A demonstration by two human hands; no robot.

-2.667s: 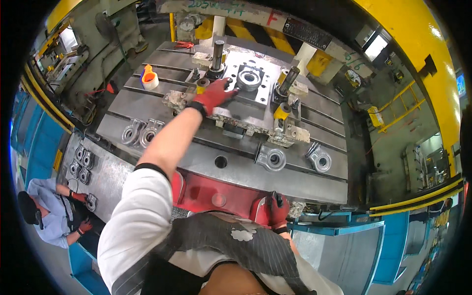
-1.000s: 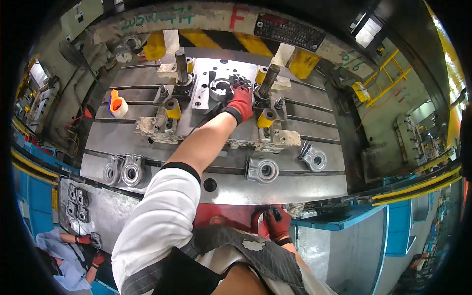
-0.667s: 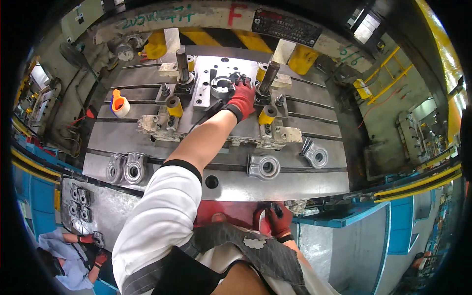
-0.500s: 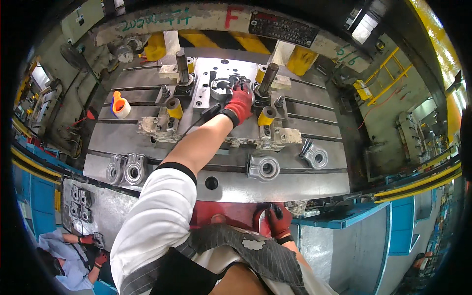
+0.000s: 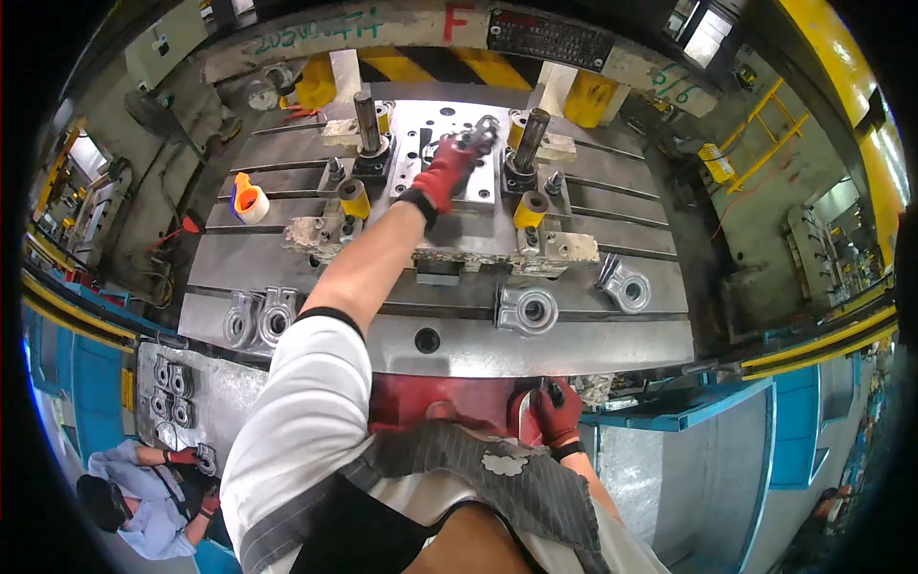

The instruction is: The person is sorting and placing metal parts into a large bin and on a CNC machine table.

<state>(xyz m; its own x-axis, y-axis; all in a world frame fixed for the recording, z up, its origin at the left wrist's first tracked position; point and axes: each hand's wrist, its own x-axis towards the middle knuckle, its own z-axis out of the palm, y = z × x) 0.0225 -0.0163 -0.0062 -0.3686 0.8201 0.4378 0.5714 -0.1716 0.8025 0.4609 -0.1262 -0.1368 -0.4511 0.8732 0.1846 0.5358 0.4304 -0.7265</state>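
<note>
My left hand (image 5: 451, 166), in a red and black glove, reaches over the pale die plate (image 5: 406, 169) between two upright guide posts. Its fingers are closed on a grey stamped metal part (image 5: 486, 133), which is tilted above the plate's right side. Beneath the hand, the round die recess is partly covered. My right hand (image 5: 557, 413), also gloved, is closed low by the red panel (image 5: 449, 399) at the front edge of the press bed; what it grips, if anything, is hidden.
Four-slotted bed aside, grey ring-ended parts (image 5: 527, 310) lie along the bed's front. An orange and white tape roll (image 5: 251, 204) sits at left. Yellow-collared posts (image 5: 529, 209) flank the die. At lower left another person (image 5: 143, 497) handles a part by a metal table (image 5: 215, 387).
My left hand has raised the metal part off the die recess and tilted it. My right hand stays by the red panel. The whole view has shifted slightly.
</note>
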